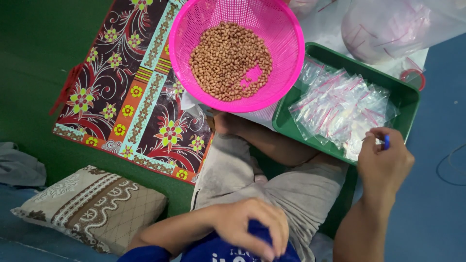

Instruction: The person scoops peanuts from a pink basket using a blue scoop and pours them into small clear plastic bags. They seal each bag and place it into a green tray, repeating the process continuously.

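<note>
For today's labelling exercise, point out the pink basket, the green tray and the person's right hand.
pink basket (286,29), head view, on its mesh wall.
green tray (407,99), head view, on its right rim.
right hand (384,162), head view, on the back of the hand.

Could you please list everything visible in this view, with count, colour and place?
basket: one, pink, top centre
peanuts: many, brown, inside the basket
tray: one, green, right of the basket
small zip bags: a heap, clear with red strips, in the tray
large plastic bag: one, clear, top right
patterned mat: one, dark red with flowers, left
cushion: one, beige and brown, lower left
left hand: at the blue shirt, bottom
right hand: at the tray's near edge, fingers pinching something small and blue
</note>
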